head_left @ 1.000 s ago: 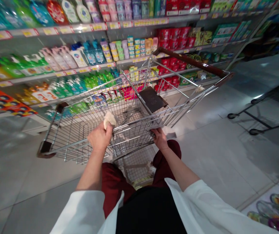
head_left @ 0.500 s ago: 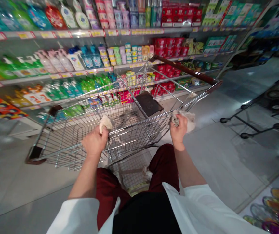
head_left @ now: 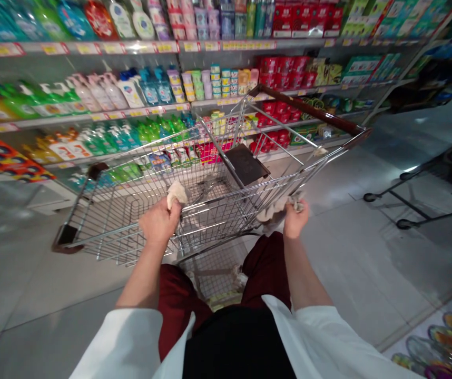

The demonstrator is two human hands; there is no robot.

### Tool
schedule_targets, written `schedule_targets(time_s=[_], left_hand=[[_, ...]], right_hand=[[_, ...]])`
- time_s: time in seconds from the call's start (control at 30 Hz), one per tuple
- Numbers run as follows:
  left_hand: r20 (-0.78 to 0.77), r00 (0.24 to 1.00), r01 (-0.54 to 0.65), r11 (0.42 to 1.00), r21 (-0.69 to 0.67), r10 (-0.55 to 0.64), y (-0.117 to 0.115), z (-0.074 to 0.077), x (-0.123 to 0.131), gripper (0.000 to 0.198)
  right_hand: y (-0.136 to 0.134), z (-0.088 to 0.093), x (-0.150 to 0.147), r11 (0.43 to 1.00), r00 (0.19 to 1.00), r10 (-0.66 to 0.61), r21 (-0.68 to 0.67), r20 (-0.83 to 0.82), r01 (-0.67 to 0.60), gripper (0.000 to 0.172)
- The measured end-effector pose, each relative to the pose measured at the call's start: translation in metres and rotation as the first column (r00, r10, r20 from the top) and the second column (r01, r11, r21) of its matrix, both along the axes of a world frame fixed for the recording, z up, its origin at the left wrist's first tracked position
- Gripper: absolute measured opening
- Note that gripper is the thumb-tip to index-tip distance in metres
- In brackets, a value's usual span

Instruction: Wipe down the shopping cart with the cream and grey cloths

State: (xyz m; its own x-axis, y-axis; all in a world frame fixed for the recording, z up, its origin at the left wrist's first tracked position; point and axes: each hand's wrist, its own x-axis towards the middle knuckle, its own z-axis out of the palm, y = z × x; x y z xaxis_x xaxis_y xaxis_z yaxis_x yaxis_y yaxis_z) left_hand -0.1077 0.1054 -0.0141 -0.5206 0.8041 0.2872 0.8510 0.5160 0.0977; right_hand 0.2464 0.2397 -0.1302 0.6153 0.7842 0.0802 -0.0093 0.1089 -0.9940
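The cart (head_left: 226, 195) is glossy metal wire with a smooth plastic-looking flap (head_left: 246, 165); the rags (head_left: 176, 195) are matt, wrinkled cloth.

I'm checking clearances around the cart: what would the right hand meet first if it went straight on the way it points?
Probably the shopping cart, just ahead of the right hand and the cloth it holds, though depth is hard to judge.
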Motion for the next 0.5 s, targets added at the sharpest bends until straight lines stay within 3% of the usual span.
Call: schedule_targets(time_s=[0.07,0.17,0.23,0.37,0.5], left_hand=[[0.004,1.0,-0.001,1.0,0.005,0.001,0.0,0.001,0.001,0.058],[0.013,1.0,0.011,1.0,0.016,-0.011,-0.001,0.001,0.002,0.058],[0.016,1.0,0.022,0.999,0.027,-0.023,-0.001,0.001,0.003,0.059],[0.028,0.999,0.022,1.0,0.021,-0.022,-0.001,0.001,0.003,0.059],[0.036,0.999,0.031,0.999,0.022,-0.032,0.0,0.002,0.004,0.056]], right_hand=[[0.015,0.017,0.015,0.988,0.988,-0.134,0.082,0.079,0.127,0.049],[0.034,0.02,0.017,0.982,0.957,-0.171,0.122,0.235,0.146,0.056],[0.039,0.007,0.005,0.993,0.951,-0.112,0.054,0.288,0.1,0.052],[0.029,-0.031,-0.023,0.996,0.961,0.033,-0.086,0.276,-0.01,0.027],[0.014,-0.06,-0.028,0.987,0.941,0.151,-0.103,0.303,-0.125,0.034]])
